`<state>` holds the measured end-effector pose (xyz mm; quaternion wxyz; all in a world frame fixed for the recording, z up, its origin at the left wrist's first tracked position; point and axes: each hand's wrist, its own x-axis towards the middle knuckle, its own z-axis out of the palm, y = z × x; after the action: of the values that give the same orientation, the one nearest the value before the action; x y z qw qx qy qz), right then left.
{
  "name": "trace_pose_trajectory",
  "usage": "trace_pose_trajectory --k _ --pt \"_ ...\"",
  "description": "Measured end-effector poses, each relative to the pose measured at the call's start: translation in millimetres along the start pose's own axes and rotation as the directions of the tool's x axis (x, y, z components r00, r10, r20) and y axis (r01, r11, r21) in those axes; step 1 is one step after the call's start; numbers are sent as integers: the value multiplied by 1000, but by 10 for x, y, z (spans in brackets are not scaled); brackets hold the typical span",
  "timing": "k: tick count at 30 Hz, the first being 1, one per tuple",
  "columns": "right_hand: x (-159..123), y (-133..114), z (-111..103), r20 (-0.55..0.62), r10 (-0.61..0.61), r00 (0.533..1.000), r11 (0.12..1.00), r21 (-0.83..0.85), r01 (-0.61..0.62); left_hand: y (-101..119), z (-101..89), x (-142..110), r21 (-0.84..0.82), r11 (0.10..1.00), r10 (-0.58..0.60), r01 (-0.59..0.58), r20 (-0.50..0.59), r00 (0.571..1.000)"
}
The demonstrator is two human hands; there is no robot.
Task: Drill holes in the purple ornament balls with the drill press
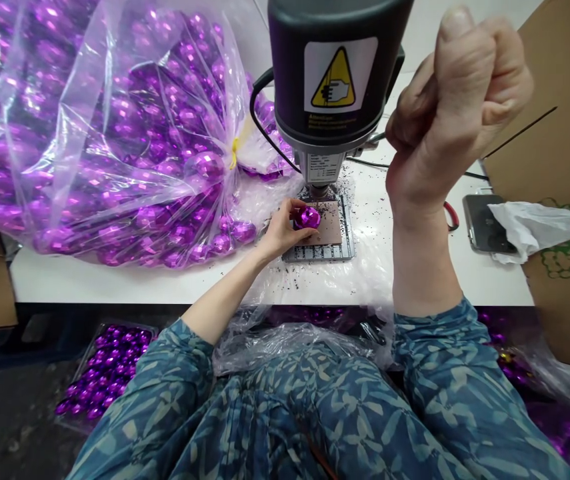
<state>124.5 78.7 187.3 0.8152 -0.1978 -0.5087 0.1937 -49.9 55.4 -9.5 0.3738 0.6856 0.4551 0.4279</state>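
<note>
My left hand (281,230) pinches a shiny purple faceted ball (309,217) and holds it on the small brown plate (329,227) under the spindle of a bench drill press (332,80). My right hand (452,107) is raised beside the drill head, its fingers closed in a fist around the thin metal feed lever (379,137), most of which is hidden by the hand. The drill head carries a yellow hand-warning label (339,77).
A large clear bag of purple balls (115,127) fills the left of the white table (89,280). Dark shavings lie around the drill base. A phone (482,223) and crumpled white tissue (535,227) lie right, by a cardboard box (559,153). A tray of purple balls (107,373) sits on the floor.
</note>
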Motion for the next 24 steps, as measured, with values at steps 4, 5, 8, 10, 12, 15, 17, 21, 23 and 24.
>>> trace_pose_trajectory --k 4,5,8,10,12,15,17,21,23,24 --pt "-4 -4 -4 9 2 1000 1000 7 -2 3 22 11 -56 997 -46 46 3 999" --pt "-5 -12 -5 11 9 1000 1000 9 -9 8 23 15 -45 998 -46 46 -4 999" --pt "-11 -38 -7 11 25 1000 1000 -3 -25 26 40 33 45 999 -15 16 -31 999" --pt "-16 -51 -8 13 31 999 999 -26 -30 38 71 45 117 993 16 -10 -53 998" --pt "-19 -56 -8 17 28 999 999 -35 -27 40 117 47 152 988 35 -25 -63 997" --pt "-18 -46 -6 25 23 999 999 -32 -22 16 198 16 134 991 35 -24 -81 996" --pt "-15 -28 -5 26 13 1000 1000 -28 -13 -16 253 -16 114 993 37 -25 -105 994" --pt "-13 19 -14 17 -27 999 1000 1 27 -82 336 -54 101 994 57 -44 -137 989" --pt "-15 32 -24 26 -29 999 1000 4 29 -97 355 -57 87 995 65 -52 -147 987" --pt "-16 36 -28 31 -27 999 1000 3 27 -99 359 -57 80 995 66 -55 -151 986"
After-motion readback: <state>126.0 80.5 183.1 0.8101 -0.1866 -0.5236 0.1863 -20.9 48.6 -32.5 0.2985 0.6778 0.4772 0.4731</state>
